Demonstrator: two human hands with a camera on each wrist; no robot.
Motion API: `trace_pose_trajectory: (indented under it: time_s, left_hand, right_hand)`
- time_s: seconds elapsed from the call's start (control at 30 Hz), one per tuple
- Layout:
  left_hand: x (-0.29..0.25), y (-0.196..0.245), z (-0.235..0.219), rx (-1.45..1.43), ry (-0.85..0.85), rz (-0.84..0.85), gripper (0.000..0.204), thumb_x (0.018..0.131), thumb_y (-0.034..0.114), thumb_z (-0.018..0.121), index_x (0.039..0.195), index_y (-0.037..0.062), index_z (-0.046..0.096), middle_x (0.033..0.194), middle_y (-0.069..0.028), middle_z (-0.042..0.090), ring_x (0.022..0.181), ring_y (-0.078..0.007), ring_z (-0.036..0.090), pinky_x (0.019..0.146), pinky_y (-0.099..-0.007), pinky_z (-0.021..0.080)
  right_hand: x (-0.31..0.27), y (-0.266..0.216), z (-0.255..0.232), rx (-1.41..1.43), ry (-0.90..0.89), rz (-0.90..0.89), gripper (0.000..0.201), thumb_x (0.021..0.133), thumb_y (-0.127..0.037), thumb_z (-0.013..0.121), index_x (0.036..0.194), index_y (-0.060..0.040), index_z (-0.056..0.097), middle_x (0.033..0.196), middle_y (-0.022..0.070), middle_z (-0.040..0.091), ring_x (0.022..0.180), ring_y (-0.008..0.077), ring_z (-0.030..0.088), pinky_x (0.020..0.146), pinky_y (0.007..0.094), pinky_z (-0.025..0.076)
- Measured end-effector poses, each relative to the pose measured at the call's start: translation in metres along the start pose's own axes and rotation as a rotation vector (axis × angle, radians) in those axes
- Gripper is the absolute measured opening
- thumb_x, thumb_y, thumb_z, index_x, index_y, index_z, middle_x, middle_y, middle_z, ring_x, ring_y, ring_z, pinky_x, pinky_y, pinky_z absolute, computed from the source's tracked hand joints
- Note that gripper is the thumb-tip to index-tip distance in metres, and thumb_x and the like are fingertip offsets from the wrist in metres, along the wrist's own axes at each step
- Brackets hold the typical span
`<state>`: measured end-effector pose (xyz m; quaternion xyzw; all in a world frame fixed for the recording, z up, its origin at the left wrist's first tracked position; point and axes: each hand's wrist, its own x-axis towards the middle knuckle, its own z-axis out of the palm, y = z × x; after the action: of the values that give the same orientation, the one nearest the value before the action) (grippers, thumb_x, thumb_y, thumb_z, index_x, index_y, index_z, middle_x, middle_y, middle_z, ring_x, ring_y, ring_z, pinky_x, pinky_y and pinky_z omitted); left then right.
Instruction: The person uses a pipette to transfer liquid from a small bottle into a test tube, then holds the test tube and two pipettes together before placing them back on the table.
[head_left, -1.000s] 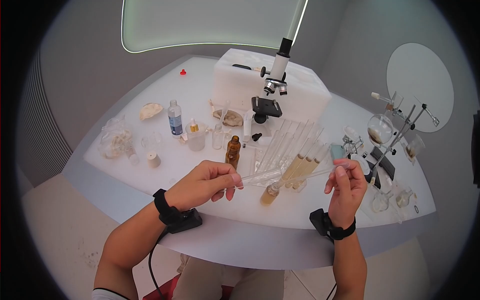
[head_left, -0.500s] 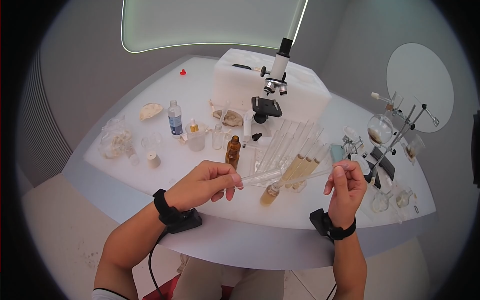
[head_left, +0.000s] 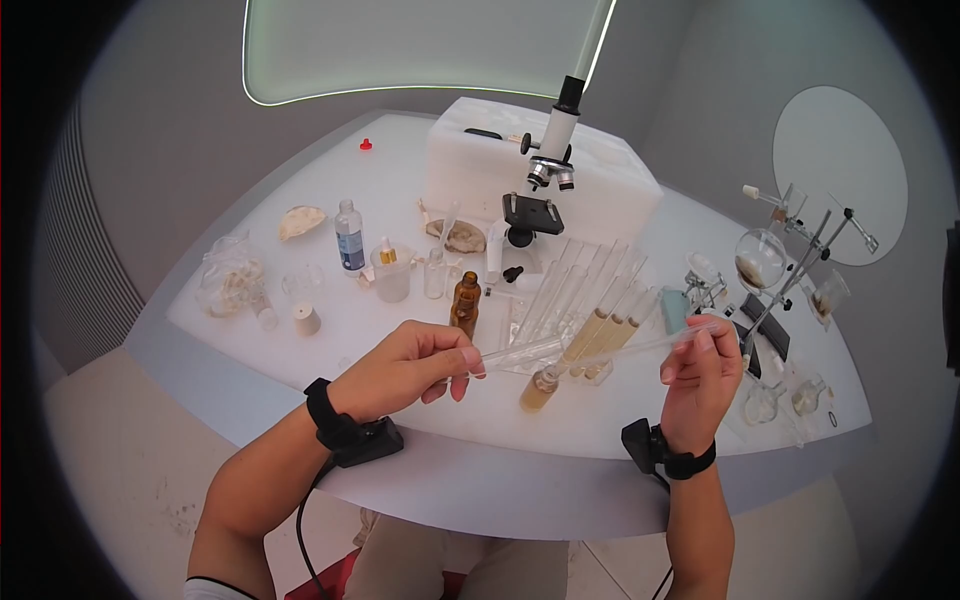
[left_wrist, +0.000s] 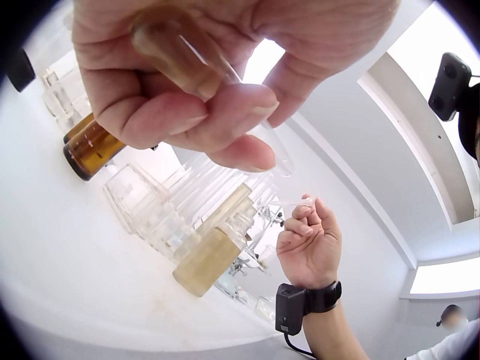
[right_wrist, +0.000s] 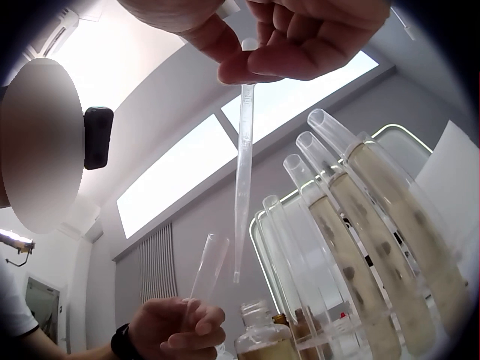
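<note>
My left hand (head_left: 405,372) pinches a clear test tube (head_left: 525,352) near one end, its mouth pointing right. From the right wrist view, no liquid shows in this tube (right_wrist: 212,255). Thumb and fingers of my right hand (head_left: 703,385) pinch a translucent plastic dropper pipette (right_wrist: 244,165) with graduation marks; its narrow tip points left toward the tube's mouth. Below them on the table stands a small uncapped glass bottle (head_left: 539,392) of tan liquid. Just behind it, a rack holds several test tubes, including tubes with tan liquid (head_left: 588,335).
An open amber bottle (head_left: 466,305) stands beyond my left hand. Behind are a microscope (head_left: 548,160), a plastic cup (head_left: 392,280) and a labelled bottle (head_left: 349,240). A bag (head_left: 230,278) lies far left. At right stands a clamp stand with a round flask (head_left: 760,258).
My right hand has shifted slightly to the right and turned a little, taking the pipette with it. The left hand and the test tube stay in place.
</note>
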<state>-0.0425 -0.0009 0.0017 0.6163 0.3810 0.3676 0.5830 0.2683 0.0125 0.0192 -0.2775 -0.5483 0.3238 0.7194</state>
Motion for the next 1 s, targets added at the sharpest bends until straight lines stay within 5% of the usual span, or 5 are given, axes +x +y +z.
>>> trace_pose_trajectory:
  time_s: [0.57,1.0]
  left_hand:
    - [0.0,0.001,0.001,0.017,-0.007,-0.029,0.028,0.097,0.028,0.058,0.093,0.0021,0.068,0.068,-0.0011,0.061,0.054,-0.0045,0.044,0.052,-0.0201,0.036]
    - [-0.003,0.002,0.002,0.033,-0.075,-0.055,0.025,0.099,0.023,0.056,0.095,0.0014,0.069,0.074,-0.0034,0.065,0.058,-0.0052,0.045,0.055,-0.0205,0.038]
  right_hand:
    - [0.002,-0.003,-0.003,0.119,-0.014,0.089,0.017,0.098,-0.016,0.055,0.106,-0.0015,0.058,0.082,0.0055,0.064,0.052,0.0088,0.053,0.048,0.0215,0.043]
    - [-0.013,-0.006,0.011,-0.203,-0.558,0.257,0.019,0.096,-0.012,0.059,0.108,0.0022,0.065,0.079,0.0082,0.068,0.064,0.0092,0.062,0.061,0.0214,0.051]
